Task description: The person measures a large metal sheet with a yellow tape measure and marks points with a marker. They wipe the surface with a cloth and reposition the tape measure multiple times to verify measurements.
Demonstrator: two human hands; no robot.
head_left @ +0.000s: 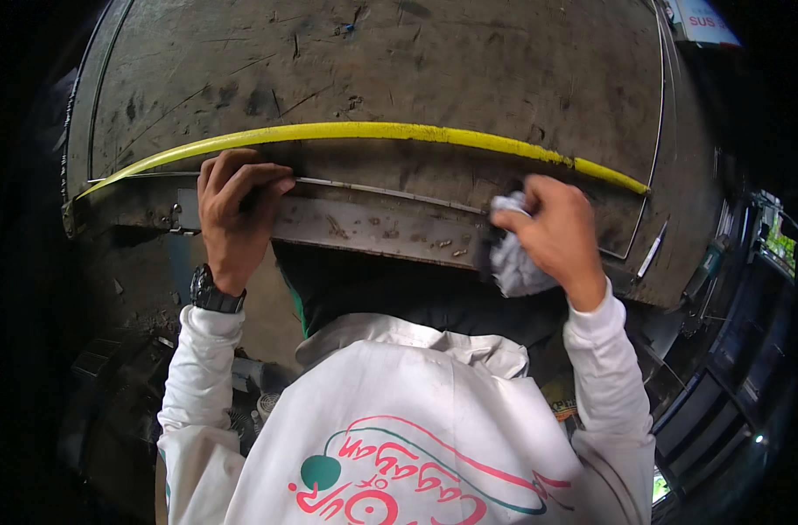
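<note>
A thin metal rod frame (390, 192) lies along the near edge of the worn, stained workbench (416, 79), its sides running toward the far end. My left hand (239, 197), with a black watch at the wrist, has its fingers curled closed on the front rod. In my right hand (552, 227) is a crumpled grey-white cloth (514, 262), bunched against the same rod farther right. That hand is slightly blurred, and the cloth hides the part of the rod beneath it.
A long yellow strip (372, 131) crosses the bench beyond both hands. Small bits lie on the flat metal edge (372, 229) nearest me. A white pen-like object (651, 251) is at the right corner, with a dark green tool (707, 267) beyond it.
</note>
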